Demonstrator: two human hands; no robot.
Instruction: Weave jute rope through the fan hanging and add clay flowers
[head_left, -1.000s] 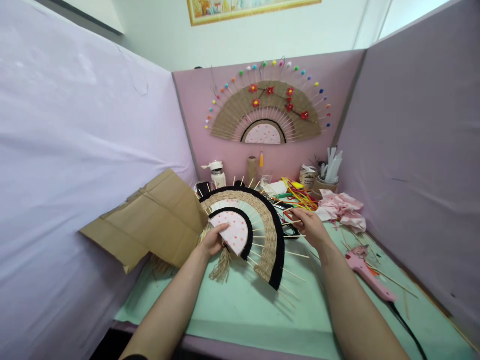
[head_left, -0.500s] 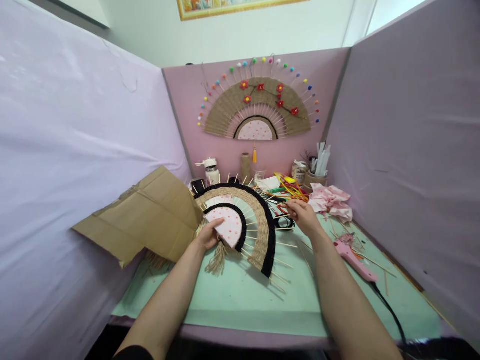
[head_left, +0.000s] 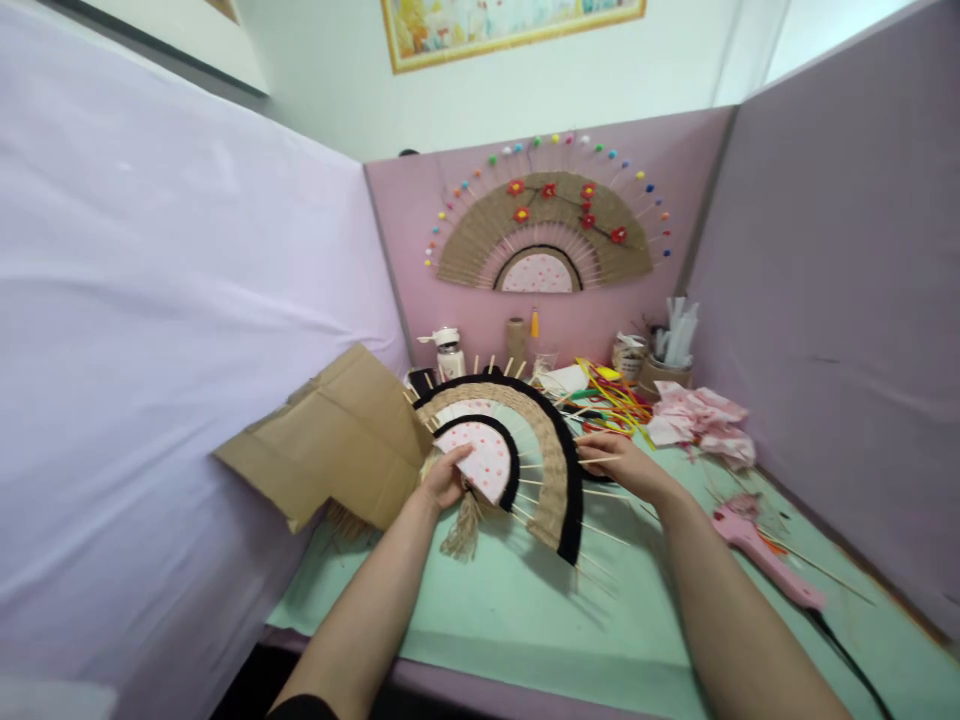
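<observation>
A half-round craft fan [head_left: 550, 465] is held tilted above the table, with a woven straw-coloured band, black trim and thin sticks jutting past its rim. My left hand [head_left: 448, 478] grips its pink dotted centre, thumb on the front and the other fingers behind. A beige tassel [head_left: 463, 528] dangles just below that hand. At the fan's right edge, my right hand [head_left: 626, 464] has its fingers closed against the black trim, partly behind the sticks; the fingertips are partly hidden.
Brown cardboard [head_left: 337, 440] leans at the left. A pink glue gun [head_left: 772, 560] with its cord lies at the right, near crumpled pink cloth [head_left: 701, 422]. Colourful strips [head_left: 611, 395], a white bottle [head_left: 450, 355] and a twine roll [head_left: 516, 343] are behind. A larger fan [head_left: 544, 225] hangs on the back panel.
My right hand has moved down along the fan's outer edge and in against the black trim. My left hand keeps its hold. The whole view has shifted, so the scene appears further right.
</observation>
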